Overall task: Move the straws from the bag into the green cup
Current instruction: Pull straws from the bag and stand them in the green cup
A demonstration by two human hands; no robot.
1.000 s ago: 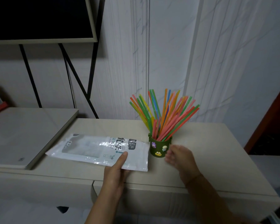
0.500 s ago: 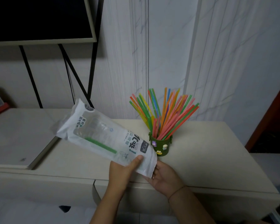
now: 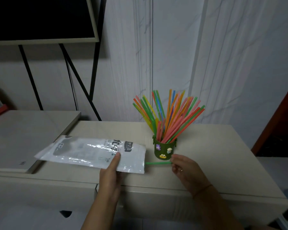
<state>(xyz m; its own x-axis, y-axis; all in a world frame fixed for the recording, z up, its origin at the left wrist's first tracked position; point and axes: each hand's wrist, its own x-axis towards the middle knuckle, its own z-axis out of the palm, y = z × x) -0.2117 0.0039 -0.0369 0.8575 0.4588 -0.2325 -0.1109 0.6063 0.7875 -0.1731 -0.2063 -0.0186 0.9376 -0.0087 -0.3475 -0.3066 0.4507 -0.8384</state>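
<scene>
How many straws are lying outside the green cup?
1. A green straw lies on the cabinet top between the bag and the right hand, which pinches its tip. The bag may hide more.

Print on the bag is unreadable.

bag back down flat on cabinet; green straw now out its 3 o'clock end, pinched by right hand.
</scene>
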